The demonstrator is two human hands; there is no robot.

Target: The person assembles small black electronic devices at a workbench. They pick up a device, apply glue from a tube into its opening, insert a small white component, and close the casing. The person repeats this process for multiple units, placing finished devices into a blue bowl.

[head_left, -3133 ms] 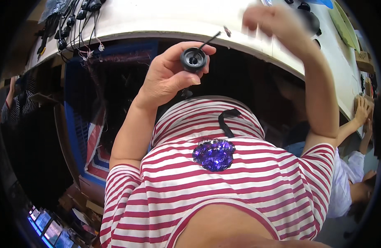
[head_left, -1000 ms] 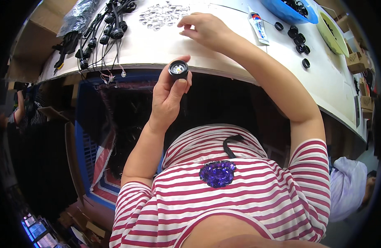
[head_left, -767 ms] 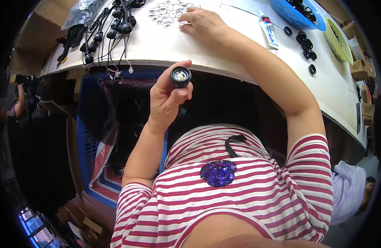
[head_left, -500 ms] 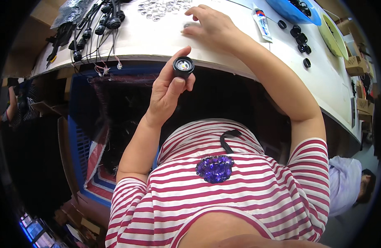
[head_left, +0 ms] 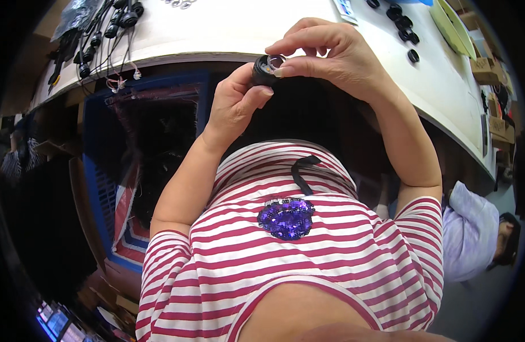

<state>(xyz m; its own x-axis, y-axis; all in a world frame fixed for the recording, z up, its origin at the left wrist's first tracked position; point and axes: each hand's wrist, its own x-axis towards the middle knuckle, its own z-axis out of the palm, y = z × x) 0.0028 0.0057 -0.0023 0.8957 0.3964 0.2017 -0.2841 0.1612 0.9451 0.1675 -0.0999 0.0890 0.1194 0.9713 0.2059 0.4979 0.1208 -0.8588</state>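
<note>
My left hand [head_left: 228, 105] is closed round a small black cylindrical lamp housing [head_left: 260, 74], its open mouth tilted toward my right hand. In the mouth a bit of the light-coloured inside shows. Between thumb and forefinger, my right hand [head_left: 348, 60] pinches a clear round lens [head_left: 277, 60] by its edge. The lens stands tilted right at the mouth of the housing; whether the two touch I cannot tell. Both hands are above the table's near edge. More clear lenses [head_left: 182, 4] lie on the table at the top of the view, partly cut off.
Black lamp heads with cables [head_left: 111, 25] lie on the white table [head_left: 228, 28] at left, beside a clear plastic bag [head_left: 74, 18]. At right are a glue tube [head_left: 344, 10], black rings [head_left: 404, 23] and a green bowl [head_left: 453, 28]. A blue crate [head_left: 103, 182] stands below; another person [head_left: 473, 233] is at right.
My right hand has come from the table to the lamp housing, with a lens in its fingers. My left hand has turned the housing toward it. The view has shifted, so the table sits higher.
</note>
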